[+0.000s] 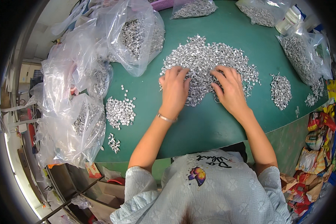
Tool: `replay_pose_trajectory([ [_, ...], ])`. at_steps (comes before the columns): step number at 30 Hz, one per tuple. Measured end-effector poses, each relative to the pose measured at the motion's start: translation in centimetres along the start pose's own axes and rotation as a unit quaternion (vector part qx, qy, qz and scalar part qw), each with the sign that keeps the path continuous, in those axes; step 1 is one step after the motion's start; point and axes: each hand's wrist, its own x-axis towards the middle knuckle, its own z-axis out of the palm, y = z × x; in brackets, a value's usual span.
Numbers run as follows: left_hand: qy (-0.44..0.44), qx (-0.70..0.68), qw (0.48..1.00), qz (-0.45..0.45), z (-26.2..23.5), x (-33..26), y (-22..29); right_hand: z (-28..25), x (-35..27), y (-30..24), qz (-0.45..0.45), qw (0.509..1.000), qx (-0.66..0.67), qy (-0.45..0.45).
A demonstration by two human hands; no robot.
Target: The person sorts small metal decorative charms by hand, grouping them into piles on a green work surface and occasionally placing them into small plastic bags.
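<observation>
Green tabletop (220, 123) fills the middle of the view, with a big heap of small silver metal rings (209, 59) lying on it. Both hands lie flat on the near edge of this heap, palms down, fingers spread and loosely curled into the rings; neither seems to grip anything, though the fingertips are partly buried. The left hand (174, 89) wears a thin bracelet (166, 118) at the wrist; the right hand (229, 89) sits just beside it, apart. A small pile (120, 111) lies to the left, another pile (280, 90) to the right. Clear plastic bags (138, 35) holding more rings crowd the left edge and back, and one bag (304, 56) sits at right. Colourful wrappers (319, 149) lie beyond the table's right edge.
</observation>
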Motion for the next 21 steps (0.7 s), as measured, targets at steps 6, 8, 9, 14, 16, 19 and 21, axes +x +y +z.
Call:
replay_pose_trajectory([
  [6, 0.035, -0.09, 0.995, 0.029, 0.1, 1.4, -1.5, -0.5, -0.6, 1.0, -0.035, 0.998, -0.044, -0.017],
  [8, 0.081, -0.185, 0.979, -0.026, 0.1, 1.2, -1.7, -1.2, -0.6, 1.4, -0.033, 0.998, -0.048, 0.002],
  [9, 0.044, -0.267, 0.959, -0.08, -0.1, 1.3, -1.5, -1.3, -0.5, 1.6, -0.009, 0.999, -0.037, 0.005],
  [14, -0.108, -0.472, 0.85, -0.208, -1.2, 1.8, -1.5, -1.0, 2.1, 1.4, -0.005, 0.999, 0.026, 0.019],
  [16, -0.118, -0.483, 0.842, -0.211, -1.5, 1.9, -1.2, -0.5, 3.3, 0.7, -0.015, 0.996, 0.092, -0.011],
  [19, -0.093, -0.496, 0.84, -0.198, -2.0, 1.2, -0.3, 0.4, 3.4, -0.9, 0.126, 0.949, 0.268, -0.108],
  [21, -0.081, -0.482, 0.853, -0.183, -2.4, 1.0, 0.3, 0.1, 3.5, -0.9, 0.199, 0.902, 0.345, -0.17],
])
